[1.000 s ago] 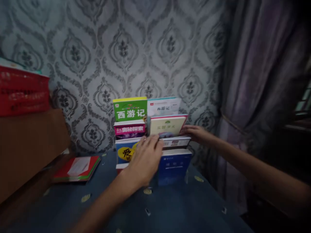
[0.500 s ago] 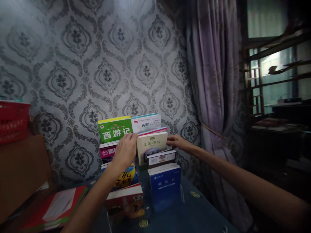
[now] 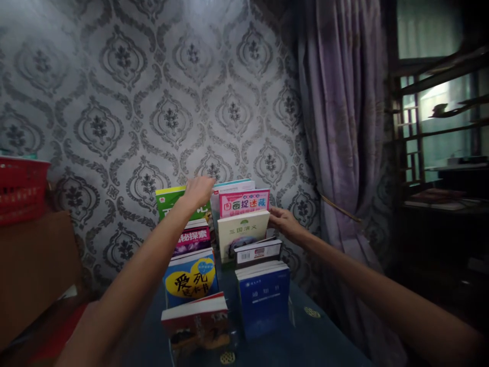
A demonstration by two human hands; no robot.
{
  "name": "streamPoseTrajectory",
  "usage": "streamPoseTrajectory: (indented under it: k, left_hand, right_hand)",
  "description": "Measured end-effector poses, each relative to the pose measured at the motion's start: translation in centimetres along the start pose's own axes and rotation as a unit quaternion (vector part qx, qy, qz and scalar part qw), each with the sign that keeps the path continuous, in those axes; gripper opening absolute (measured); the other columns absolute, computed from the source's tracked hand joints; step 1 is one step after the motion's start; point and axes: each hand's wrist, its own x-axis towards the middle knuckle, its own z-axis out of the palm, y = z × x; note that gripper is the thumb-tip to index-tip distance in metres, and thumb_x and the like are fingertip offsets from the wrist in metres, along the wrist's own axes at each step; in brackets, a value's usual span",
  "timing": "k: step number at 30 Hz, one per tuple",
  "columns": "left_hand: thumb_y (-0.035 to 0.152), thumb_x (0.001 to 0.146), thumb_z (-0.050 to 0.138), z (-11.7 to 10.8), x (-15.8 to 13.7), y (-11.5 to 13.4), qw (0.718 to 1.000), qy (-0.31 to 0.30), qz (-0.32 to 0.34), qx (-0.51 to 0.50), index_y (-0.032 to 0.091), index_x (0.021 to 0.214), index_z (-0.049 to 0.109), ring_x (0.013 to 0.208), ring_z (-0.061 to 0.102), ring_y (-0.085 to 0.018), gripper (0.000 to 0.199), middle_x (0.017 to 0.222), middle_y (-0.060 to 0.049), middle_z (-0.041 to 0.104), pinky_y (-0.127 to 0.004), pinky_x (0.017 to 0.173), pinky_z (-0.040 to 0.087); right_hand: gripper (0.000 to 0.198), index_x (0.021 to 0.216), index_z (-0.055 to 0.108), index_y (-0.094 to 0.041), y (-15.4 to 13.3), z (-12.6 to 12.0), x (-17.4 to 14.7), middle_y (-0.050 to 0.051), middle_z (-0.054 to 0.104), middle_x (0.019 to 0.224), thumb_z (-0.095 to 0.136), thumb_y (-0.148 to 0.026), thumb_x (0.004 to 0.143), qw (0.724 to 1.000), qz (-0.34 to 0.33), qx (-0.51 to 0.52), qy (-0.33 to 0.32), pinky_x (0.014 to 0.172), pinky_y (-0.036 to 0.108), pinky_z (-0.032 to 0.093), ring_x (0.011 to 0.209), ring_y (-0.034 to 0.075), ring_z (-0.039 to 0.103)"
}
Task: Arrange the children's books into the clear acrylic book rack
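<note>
Two rows of upright books stand before me. My left hand [image 3: 199, 192] is above the green book [image 3: 168, 200] at the back left, its fingers stretched toward the top left corner of a white book [image 3: 237, 185]; the fingertips are partly hidden. Its forearm crosses the left row. My right hand [image 3: 284, 223] is closed at the right edge of a cream book [image 3: 244, 228], with the fingertips partly hidden by that edge. Right behind the cream book rises a pink picture book [image 3: 244, 202], its title showing.
Nearer in the left row are a purple book [image 3: 194, 237], a yellow-and-blue book [image 3: 191, 278] and a dark red book [image 3: 198, 323]. A blue book [image 3: 264, 300] fronts the right row on the dark tabletop [image 3: 317, 339]. A red basket [image 3: 23, 188] tops a cardboard box [image 3: 38, 270].
My left hand has left the cream book's left edge, moving up and back. The pink book's cover now shows above the cream book. My right hand has stayed by the cream book's edge.
</note>
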Motion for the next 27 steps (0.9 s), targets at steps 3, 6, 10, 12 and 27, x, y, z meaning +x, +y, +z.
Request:
streamPoseTrajectory:
  k: [3, 6, 10, 12, 27]
  left_hand:
    - [0.022, 0.093, 0.050, 0.0, -0.1, -0.1, 1.000, 0.003, 0.000, -0.008, 0.019, 0.113, 0.065, 0.111, 0.062, -0.030, 0.025, 0.118, -0.014, 0.066, -0.041, 0.090, 0.049]
    - [0.025, 0.093, 0.051, 0.3, 0.0, -0.3, 1.000, 0.004, -0.006, -0.021, 0.018, 0.114, 0.065, 0.110, 0.062, -0.029, 0.026, 0.119, -0.013, 0.067, -0.039, 0.090, 0.048]
    - [0.027, 0.092, 0.052, 0.9, 0.4, -0.9, 0.999, 0.002, -0.010, -0.052, 0.017, 0.114, 0.065, 0.111, 0.061, -0.027, 0.027, 0.119, -0.013, 0.067, -0.038, 0.093, 0.046]
    - [0.028, 0.092, 0.052, 1.2, 0.5, -1.2, 0.997, 0.004, -0.007, -0.071, 0.017, 0.115, 0.065, 0.112, 0.060, -0.027, 0.028, 0.119, -0.013, 0.067, -0.039, 0.095, 0.045]
    - [0.042, 0.080, 0.061, 0.7, -0.8, -2.7, 0.977, -0.055, 0.108, -0.175, 0.024, 0.123, 0.063, 0.125, 0.045, -0.030, 0.046, 0.130, -0.008, 0.059, -0.046, 0.105, 0.037]
  right_hand:
    - [0.043, 0.079, 0.068, -0.023, -1.2, 0.0, 0.4, 0.002, 0.073, 0.082, 0.085, -0.057, 0.058, 0.998, -0.036, 0.019, 0.054, 0.072, 0.032, 0.057, 0.076, 0.019, 0.067]
    - [0.039, 0.082, 0.069, -0.026, -2.5, 0.0, 1.1, 0.000, 0.073, 0.086, 0.087, -0.052, 0.060, 0.992, -0.077, 0.038, 0.094, 0.073, 0.029, 0.058, 0.076, 0.016, 0.066]
    - [0.040, 0.079, 0.067, -0.025, -3.9, 0.1, 2.2, -0.003, 0.070, 0.078, 0.090, -0.048, 0.056, 0.984, -0.116, 0.066, 0.116, 0.064, 0.023, 0.057, 0.065, 0.011, 0.061]
    - [0.041, 0.079, 0.067, -0.024, -4.4, 0.2, 2.5, -0.004, 0.069, 0.076, 0.091, -0.046, 0.055, 0.982, -0.130, 0.075, 0.118, 0.063, 0.022, 0.057, 0.064, 0.010, 0.061]
    - [0.041, 0.076, 0.068, -0.022, -5.0, 2.2, 3.3, -0.004, 0.073, 0.080, 0.095, -0.041, 0.051, 0.979, -0.138, 0.106, 0.106, 0.070, 0.023, 0.060, 0.071, 0.010, 0.064]
